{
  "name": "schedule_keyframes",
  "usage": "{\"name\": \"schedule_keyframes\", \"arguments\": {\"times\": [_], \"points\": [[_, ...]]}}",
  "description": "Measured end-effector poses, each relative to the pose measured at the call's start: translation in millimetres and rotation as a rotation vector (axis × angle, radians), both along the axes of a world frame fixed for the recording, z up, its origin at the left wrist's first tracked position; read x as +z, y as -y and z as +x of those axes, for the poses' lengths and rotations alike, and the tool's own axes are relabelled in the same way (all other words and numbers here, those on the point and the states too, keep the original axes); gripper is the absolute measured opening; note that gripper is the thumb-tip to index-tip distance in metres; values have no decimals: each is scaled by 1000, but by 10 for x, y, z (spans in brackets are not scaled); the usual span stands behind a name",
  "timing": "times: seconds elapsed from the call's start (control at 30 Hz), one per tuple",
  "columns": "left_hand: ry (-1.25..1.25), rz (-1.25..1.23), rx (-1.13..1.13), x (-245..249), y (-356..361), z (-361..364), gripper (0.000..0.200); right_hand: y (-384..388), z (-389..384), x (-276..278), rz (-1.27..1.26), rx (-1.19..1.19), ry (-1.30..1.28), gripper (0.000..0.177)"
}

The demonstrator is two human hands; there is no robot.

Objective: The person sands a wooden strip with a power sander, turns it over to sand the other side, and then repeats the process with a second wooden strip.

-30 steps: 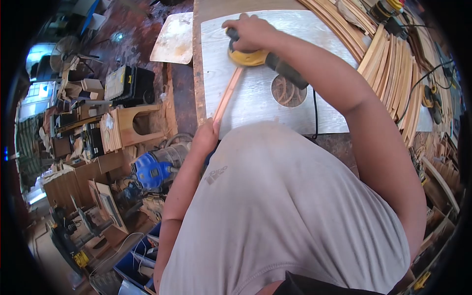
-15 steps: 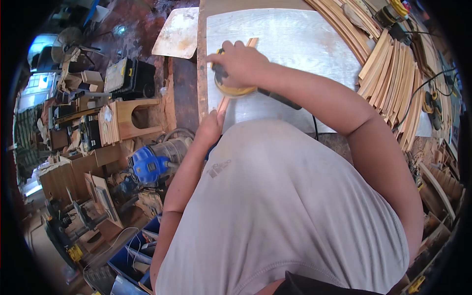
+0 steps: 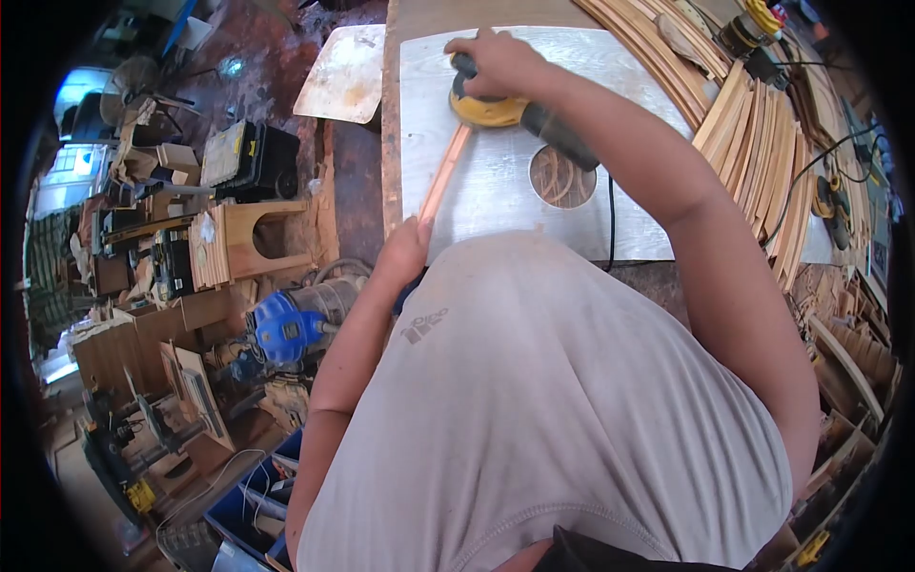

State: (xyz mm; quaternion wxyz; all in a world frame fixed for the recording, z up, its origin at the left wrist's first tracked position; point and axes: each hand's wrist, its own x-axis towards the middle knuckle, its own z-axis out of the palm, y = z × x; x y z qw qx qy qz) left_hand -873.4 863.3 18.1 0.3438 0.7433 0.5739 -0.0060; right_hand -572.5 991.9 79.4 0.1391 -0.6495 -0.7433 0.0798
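My right hand (image 3: 500,65) is wrapped round the top of a yellow and black orbital sander (image 3: 486,112). The sander's pad rests over the far end of a narrow wooden strip (image 3: 445,175), hiding that end. At the strip's near end, my left hand (image 3: 407,246) grips it with closed fingers. Beneath both lies a pale grey board (image 3: 591,95) on the bench, with a round hole (image 3: 562,178) right of the strip. A black dust canister (image 3: 558,136) sticks out from the sander toward the hole.
Stacked wooden strips (image 3: 758,157) lie on the right, with another power tool (image 3: 748,29) beyond them. A black cord (image 3: 611,224) runs down the board. To the left stand a blue shop vacuum (image 3: 286,326) and a black toolbox (image 3: 253,157).
My right hand has moved the sander away from me and rightward along the strip, uncovering its middle and the round hole. My left hand stays at the near end.
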Motion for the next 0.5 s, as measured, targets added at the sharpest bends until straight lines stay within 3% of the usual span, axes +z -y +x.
{"name": "schedule_keyframes", "arguments": {"times": [0.23, 0.37, 0.5], "points": [[49, 24, 0, -67, -18, -46, 49, 589, -604, 307, -92, 191, -31, 62], [24, -4, 1, -4, 43, -48, 48, 457, -594, 266, -125, 192, 12, 72], [26, 13, -3, -4, 86, -101, 48, -28, -274, 116, -74, 13, 39, 74]]}}
